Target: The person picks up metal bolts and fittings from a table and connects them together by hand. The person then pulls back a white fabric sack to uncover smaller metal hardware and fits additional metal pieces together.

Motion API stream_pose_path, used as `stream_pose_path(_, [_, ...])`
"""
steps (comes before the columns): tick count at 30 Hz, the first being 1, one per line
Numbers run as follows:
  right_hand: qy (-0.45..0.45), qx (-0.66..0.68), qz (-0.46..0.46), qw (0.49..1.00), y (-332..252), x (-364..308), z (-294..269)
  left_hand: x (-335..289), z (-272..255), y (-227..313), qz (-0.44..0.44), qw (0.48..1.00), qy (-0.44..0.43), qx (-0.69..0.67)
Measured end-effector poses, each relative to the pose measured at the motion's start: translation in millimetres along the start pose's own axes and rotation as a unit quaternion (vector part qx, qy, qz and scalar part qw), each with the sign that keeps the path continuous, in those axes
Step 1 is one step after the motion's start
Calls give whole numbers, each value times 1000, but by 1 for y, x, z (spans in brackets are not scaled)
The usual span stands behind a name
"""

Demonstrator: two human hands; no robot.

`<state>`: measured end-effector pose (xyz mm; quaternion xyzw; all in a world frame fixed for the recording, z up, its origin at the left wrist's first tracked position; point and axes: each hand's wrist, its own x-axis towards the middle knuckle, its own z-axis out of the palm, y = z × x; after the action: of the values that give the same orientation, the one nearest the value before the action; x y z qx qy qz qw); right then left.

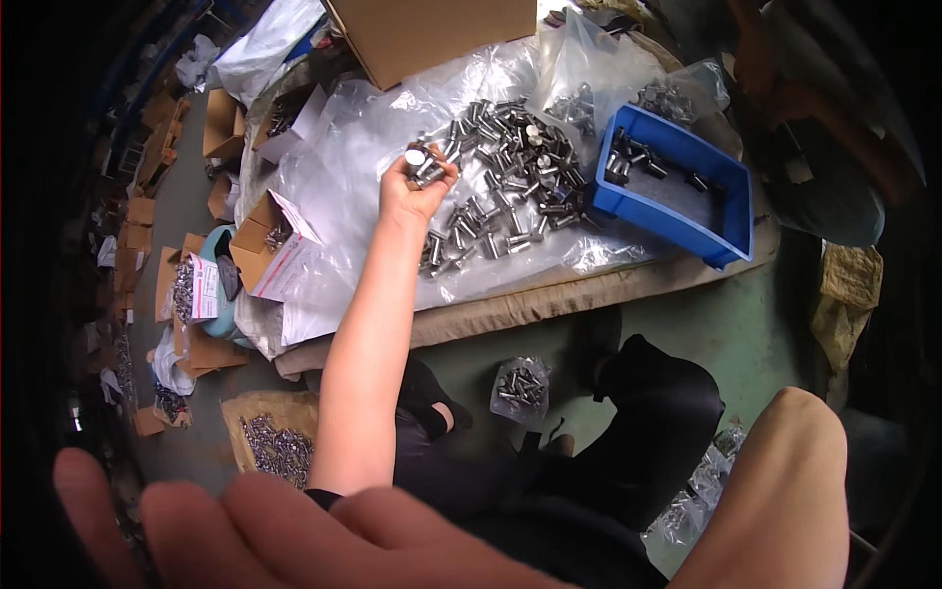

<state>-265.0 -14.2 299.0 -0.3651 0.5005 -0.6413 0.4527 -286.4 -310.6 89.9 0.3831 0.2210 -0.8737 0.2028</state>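
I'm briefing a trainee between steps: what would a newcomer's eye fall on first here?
Probably the right hand, huge and blurred across the bottom edge. Next, the bright blue bin at upper right, partly filled with metal parts. Left of it, a heap of them lies on clear plastic; the left hand holds some.

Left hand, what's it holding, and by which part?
The left hand holds some shiny metal pieces in its fingers; by which part of each, I can't tell.
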Motion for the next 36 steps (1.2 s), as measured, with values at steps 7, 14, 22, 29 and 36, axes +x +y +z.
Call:
stream_pose_path(7, [8, -23, 34, 999, -11, -2, 11, -4, -17, -13, 82, 963, -257, 2])
stream_pose_path(14, [29, -71, 71, 994, -27, -10, 2, -4, -24, -39, 60, 956, -287, 18])
stream_pose_path(22, [-61, -97, 56, 992, -1, -15, -30, -24, -36, -20, 78, 957, -268, 81])
stream_pose_path(29, [131, -270, 137, 944, 155, -21, -77, -37, -36, -25, 57, 985, -131, 100])
stream_pose_path(36, [84, -498, -13, 863, 160, -14, -56, -94, -64, -47, 23, 967, -202, 156])
